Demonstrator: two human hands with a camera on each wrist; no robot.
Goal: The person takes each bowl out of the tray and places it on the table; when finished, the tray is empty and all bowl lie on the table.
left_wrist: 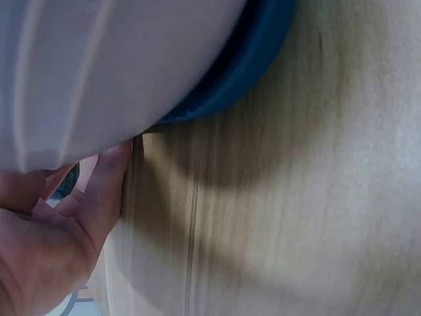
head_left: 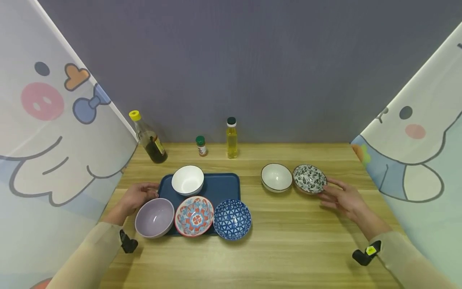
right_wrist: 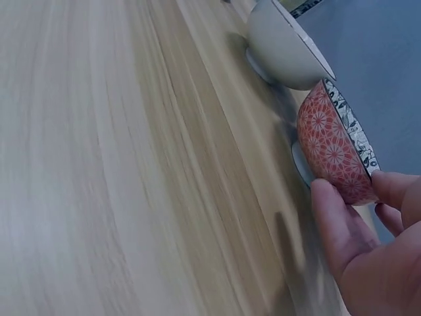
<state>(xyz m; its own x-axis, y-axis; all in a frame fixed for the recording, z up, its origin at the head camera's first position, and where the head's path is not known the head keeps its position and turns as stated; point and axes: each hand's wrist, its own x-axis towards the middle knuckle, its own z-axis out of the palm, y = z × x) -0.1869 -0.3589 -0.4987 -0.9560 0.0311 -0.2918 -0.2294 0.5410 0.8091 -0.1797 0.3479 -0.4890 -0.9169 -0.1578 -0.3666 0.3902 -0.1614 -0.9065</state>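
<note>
At the tray's left side, my left hand (head_left: 140, 194) reaches with extended fingers to the edge of the dark blue tray (head_left: 225, 182), next to a purple bowl (head_left: 155, 218). In the left wrist view that bowl (left_wrist: 112, 72) hides some fingertips, and one finger (left_wrist: 108, 181) lies low by the table. Over on the right, my right hand (head_left: 341, 198) holds the side of a small floral bowl (head_left: 309, 179). The right wrist view shows its red patterned outside (right_wrist: 332, 141), the thumb at the rim and a finger low against the wall.
A white bowl (head_left: 187, 180) stands on the tray; red-and-blue (head_left: 194, 216) and blue patterned (head_left: 232, 220) bowls overlap its front edge. Another white bowl (head_left: 276, 177) sits beside the floral one. Behind are a soy sauce bottle (head_left: 153, 146), a spice jar (head_left: 201, 146) and an oil bottle (head_left: 232, 140).
</note>
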